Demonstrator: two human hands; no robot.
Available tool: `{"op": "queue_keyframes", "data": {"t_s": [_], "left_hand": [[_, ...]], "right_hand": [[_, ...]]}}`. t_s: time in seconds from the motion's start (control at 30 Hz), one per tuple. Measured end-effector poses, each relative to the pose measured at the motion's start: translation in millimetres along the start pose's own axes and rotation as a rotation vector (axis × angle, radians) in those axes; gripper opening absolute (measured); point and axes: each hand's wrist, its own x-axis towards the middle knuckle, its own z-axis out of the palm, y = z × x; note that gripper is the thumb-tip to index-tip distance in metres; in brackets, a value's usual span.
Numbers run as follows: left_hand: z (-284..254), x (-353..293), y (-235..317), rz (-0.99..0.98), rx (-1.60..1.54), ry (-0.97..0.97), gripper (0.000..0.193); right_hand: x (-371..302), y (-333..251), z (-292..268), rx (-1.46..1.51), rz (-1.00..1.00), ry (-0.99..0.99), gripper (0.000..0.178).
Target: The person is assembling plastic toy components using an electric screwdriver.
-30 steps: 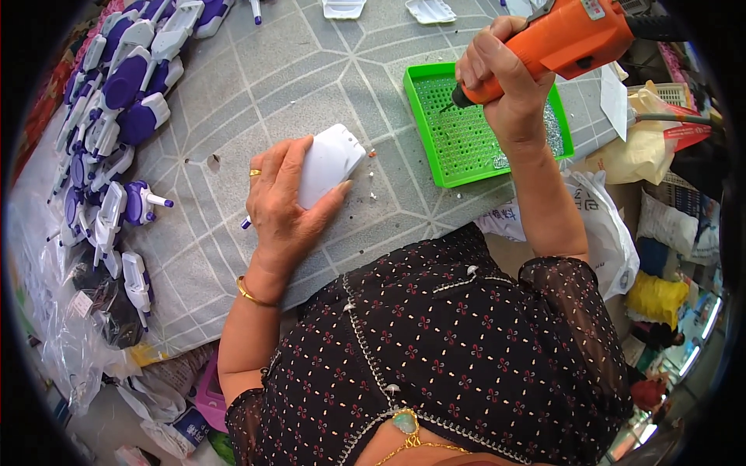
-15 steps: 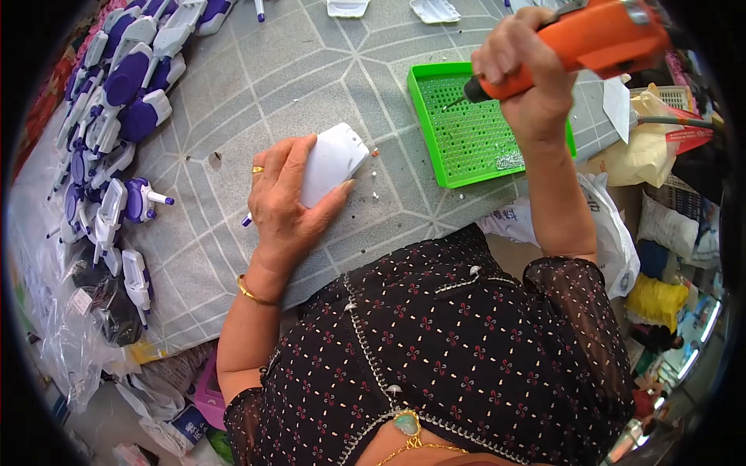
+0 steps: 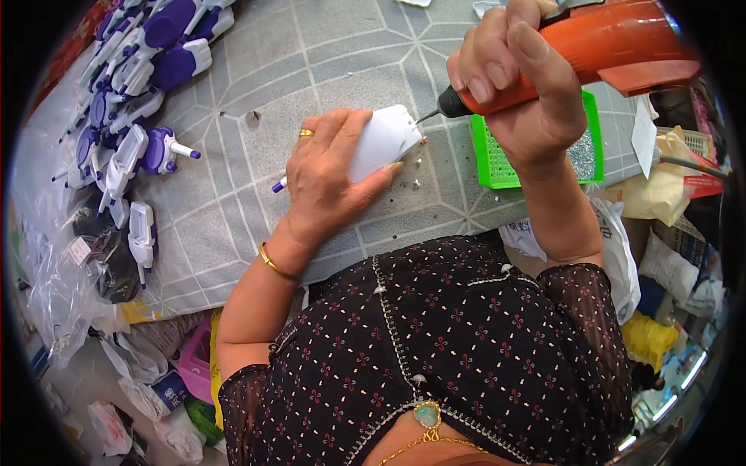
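My left hand (image 3: 330,167) is closed over a white plastic part (image 3: 385,140), pressing it against the table. A purple-tipped end (image 3: 279,186) pokes out on the other side of that hand. In my right hand (image 3: 524,93) is an orange electric screwdriver (image 3: 598,46), fingers wrapped round its body. Its thin bit points left, and the tip is at the far right end of the white part, where small notches show. Whether a screw sits on the tip is too small to tell. Behind my right wrist stands a green perforated tray (image 3: 486,151) with many small silvery screws.
White-and-purple plastic pieces (image 3: 167,66) are heaped along the table's left side, beside clear plastic bags (image 3: 54,287). Small debris lies on the grey patterned tablecloth (image 3: 311,62) near the white part. A grey cable (image 3: 691,165) and several bags hang past the right edge.
My right hand has brought the screwdriver from above the green tray leftward to the white part. My left hand still holds that part. The whole view has shifted somewhat.
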Motion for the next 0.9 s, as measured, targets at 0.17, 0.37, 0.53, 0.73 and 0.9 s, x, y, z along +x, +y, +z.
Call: {"op": "queue_keyframes", "data": {"t_s": [0.17, 0.37, 0.53, 0.73, 0.9], "left_hand": [[-1.5, 0.6, 0.6, 0.007, 0.024, -0.011, 0.064], [-2.3, 1.2, -0.1, 0.003, 0.037, -0.038, 0.064], [-2.1, 1.1, 0.3, -0.001, 0.040, -0.045, 0.064], [-1.5, 0.3, 0.2, -0.008, 0.040, -0.048, 0.064], [-0.9, 0.3, -0.2, -0.002, 0.040, -0.056, 0.064]], "right_hand": [[3.0, 6.7, 2.6, -0.036, -0.005, 0.014, 0.023], [2.9, 11.6, 0.0, -0.052, 0.013, 0.017, 0.023], [1.9, 16.0, -5.2, -0.034, 0.038, -0.006, 0.024], [0.7, 19.5, -3.3, -0.049, 0.038, 0.021, 0.025], [1.3, 24.1, -6.2, -0.028, 0.028, 0.015, 0.023]]}}
